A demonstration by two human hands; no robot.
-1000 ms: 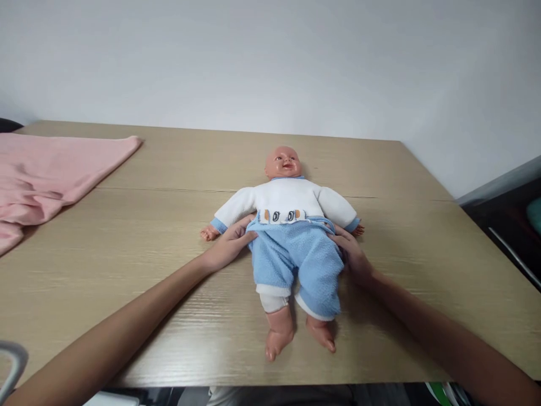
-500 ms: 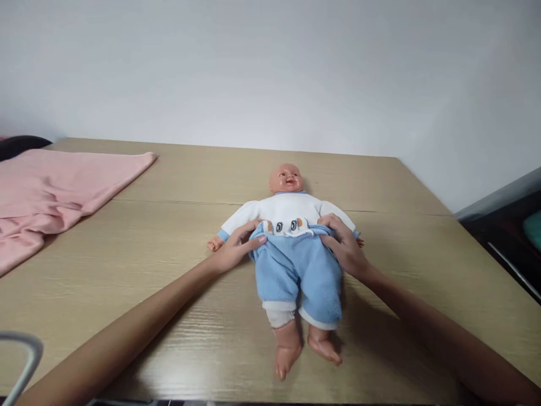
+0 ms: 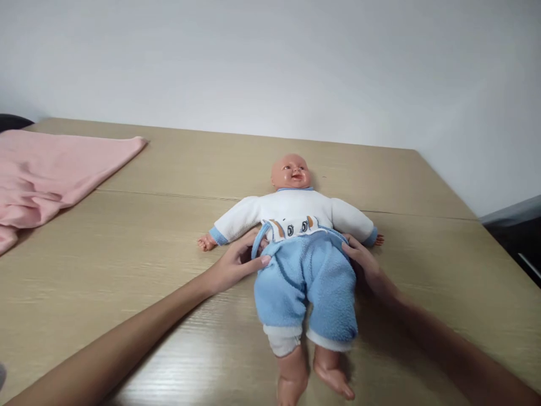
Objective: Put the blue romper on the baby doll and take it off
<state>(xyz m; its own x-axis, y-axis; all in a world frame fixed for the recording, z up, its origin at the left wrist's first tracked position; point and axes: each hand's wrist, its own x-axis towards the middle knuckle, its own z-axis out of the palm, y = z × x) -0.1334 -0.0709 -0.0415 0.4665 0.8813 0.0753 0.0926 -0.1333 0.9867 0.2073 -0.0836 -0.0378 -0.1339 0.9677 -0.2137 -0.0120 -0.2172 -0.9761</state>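
Observation:
A baby doll lies on its back on the table, head away from me and bare feet towards me. It wears a white top with blue cuffs and blue fleece pants with white hems. My left hand grips the pants at the left side of the waist, thumb in front and fingers partly hidden behind the cloth. On the opposite side, my right hand holds the waistband edge, its lower fingers out of sight. An eye-patterned print shows on the top just above the waistband.
A crumpled pink cloth lies on the wooden table at the left. A pale wall rises behind the table. Dark objects stand beyond the right edge.
The view has moved closer to the doll. The pants' waistband gapes more at the left, and my right hand has shifted lower along the doll's side.

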